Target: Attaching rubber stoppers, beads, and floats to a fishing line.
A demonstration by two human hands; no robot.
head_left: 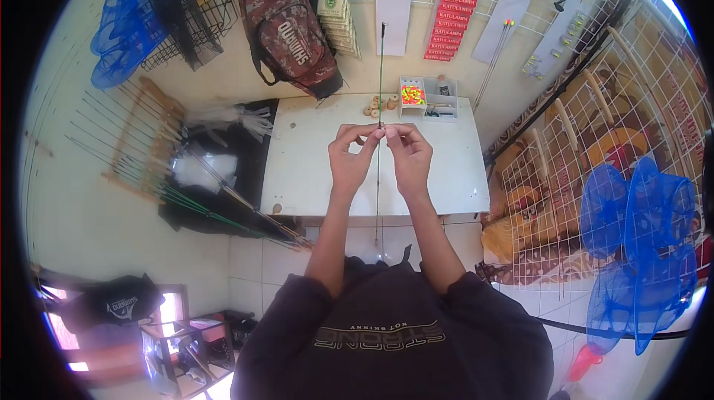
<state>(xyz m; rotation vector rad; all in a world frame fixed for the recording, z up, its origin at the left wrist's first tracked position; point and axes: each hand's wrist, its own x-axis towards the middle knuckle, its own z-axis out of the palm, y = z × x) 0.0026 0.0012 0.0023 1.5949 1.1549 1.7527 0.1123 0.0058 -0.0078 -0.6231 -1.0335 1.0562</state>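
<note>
A thin green fishing rod (382,65) runs upright through the middle of the head view, from beyond the table's far part back toward my body. Its nearer length looks dark, with small fittings along it. My left hand (350,160) pinches it between thumb and forefinger above the white table (312,173). Close against it, my right hand (410,162) is closed in a pinch at the same spot, thumb tips almost touching. Whatever tiny piece lies between the fingertips is too small to make out. Several beige spools (374,110) stand just beyond my hands.
A white divided tray (431,112) holds bright coloured small pieces (413,95) and a small bottle (444,87). A camouflage rod bag (294,43) hangs on the wall. Several rods (201,210) lean at left. Blue nets (632,229) hang by a white grid rack (550,199) at right.
</note>
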